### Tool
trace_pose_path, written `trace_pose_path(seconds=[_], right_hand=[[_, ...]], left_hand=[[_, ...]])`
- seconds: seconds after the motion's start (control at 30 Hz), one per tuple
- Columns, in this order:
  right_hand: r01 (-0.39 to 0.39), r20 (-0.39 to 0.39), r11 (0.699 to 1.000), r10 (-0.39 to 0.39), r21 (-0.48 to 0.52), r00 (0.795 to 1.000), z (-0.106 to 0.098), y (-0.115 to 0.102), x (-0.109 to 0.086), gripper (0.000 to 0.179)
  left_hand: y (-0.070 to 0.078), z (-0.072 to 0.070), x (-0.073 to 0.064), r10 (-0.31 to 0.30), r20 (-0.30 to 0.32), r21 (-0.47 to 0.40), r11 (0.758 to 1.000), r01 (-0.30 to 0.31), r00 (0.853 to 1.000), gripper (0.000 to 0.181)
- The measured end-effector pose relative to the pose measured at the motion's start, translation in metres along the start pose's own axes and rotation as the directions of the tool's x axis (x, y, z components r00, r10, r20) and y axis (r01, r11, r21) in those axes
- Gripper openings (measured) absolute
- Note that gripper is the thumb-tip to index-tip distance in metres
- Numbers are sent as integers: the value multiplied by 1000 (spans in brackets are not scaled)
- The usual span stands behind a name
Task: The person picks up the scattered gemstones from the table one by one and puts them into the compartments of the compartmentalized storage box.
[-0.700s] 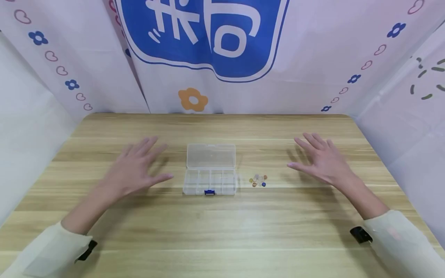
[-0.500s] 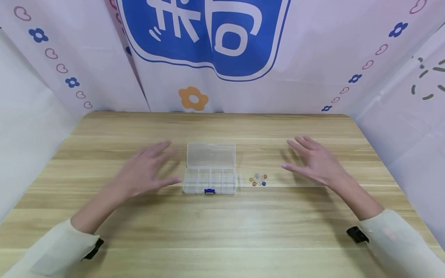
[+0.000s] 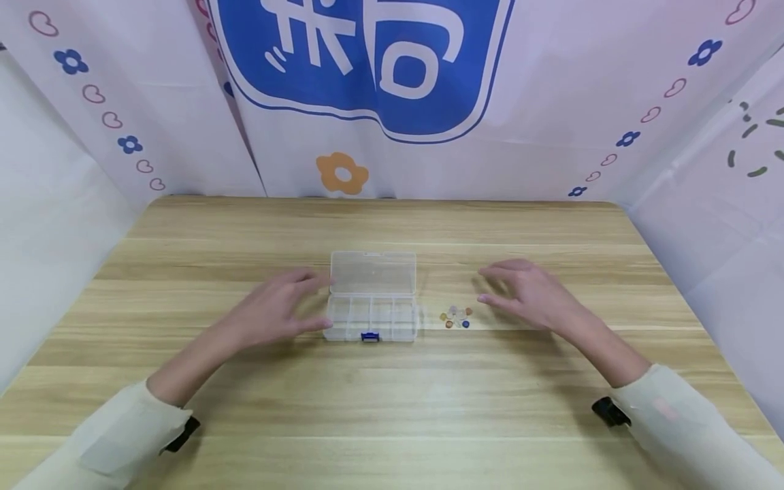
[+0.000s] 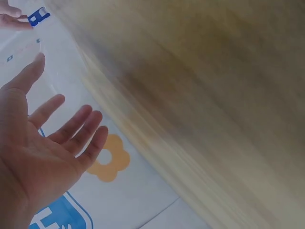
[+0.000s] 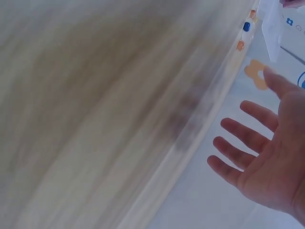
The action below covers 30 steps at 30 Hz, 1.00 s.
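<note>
A clear plastic compartment box (image 3: 370,318) with a blue latch (image 3: 370,336) lies on the table, its lid (image 3: 373,273) folded back away from me. My left hand (image 3: 277,307) is at the box's left side, thumb and fingertips overlapping its edge in the head view. In the left wrist view that hand (image 4: 52,148) has its fingers spread, holding nothing. Right of the box lies a small cluster of colored beads (image 3: 456,317), some orange, one blue, some clear. Just right of them is my right hand (image 3: 531,294), fingers loosely extended and holding nothing, as the right wrist view confirms.
The wood-grain table (image 3: 392,401) reaches back to a white printed cloth (image 3: 465,170) with a blue emblem and an orange flower. White cloth (image 3: 55,224) also hangs along both sides. A black strap piece shows under each sleeve.
Both hands have moved inward. The left hand has come right to the edge of the box, and the right hand has come left, closer to the beads. Box and beads stay in place.
</note>
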State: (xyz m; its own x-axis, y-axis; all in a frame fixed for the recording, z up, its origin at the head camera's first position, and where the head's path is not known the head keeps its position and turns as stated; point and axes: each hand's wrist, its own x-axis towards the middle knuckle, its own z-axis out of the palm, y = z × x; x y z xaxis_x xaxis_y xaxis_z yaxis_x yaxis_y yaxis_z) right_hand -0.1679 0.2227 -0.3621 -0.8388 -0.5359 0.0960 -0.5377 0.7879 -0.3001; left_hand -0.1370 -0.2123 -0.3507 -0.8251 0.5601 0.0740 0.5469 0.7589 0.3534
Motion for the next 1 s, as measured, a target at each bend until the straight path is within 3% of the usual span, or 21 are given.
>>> trace_pose_path(seconds=[0.2, 0.37, 0.67, 1.0], right_hand=[[65, 6, 992, -66, 108, 998, 6, -7, 4, 25], [107, 20, 979, -113, 173, 993, 12, -11, 8, 12], [92, 78, 982, -106, 168, 991, 15, -16, 14, 8], [98, 89, 984, -112, 148, 990, 15, -17, 18, 2]], left_hand=[[2, 5, 1, -12, 6, -102, 995, 12, 1000, 63], [3, 6, 2, -20, 16, -152, 988, 22, 1000, 61], [3, 7, 4, -26, 50, -223, 974, 37, 998, 61], [-1, 9, 5, -23, 53, -252, 967, 36, 998, 59]])
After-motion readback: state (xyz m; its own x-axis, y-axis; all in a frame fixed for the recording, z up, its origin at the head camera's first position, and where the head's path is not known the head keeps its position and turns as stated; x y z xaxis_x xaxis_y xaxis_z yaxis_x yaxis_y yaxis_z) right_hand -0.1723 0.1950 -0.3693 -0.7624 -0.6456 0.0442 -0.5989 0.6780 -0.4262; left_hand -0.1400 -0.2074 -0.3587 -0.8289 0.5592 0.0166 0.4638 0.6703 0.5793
